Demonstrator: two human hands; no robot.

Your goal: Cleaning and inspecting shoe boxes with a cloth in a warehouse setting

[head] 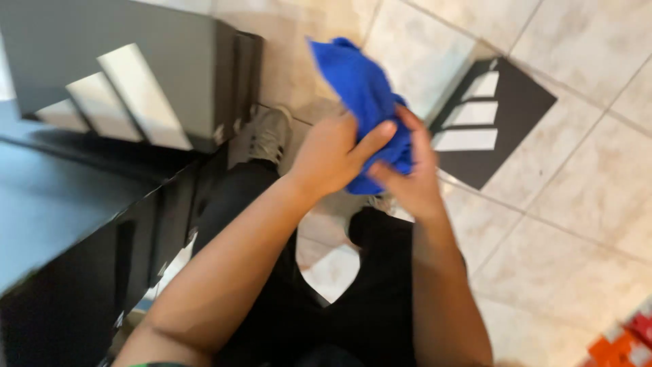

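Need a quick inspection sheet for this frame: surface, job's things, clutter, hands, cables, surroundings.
Surface: beige tiled floor, seen from above.
Job's things: blue cloth, bunched, held up in both hands.
Clutter: dark lid with white stripes flat on the floor; orange and red packaging at the lower right corner.
Hands: left hand and right hand both grip the cloth.
Cables: nothing seen.
Surroundings: stacked dark boxes at left; the person's dark trousers and a grey shoe below.
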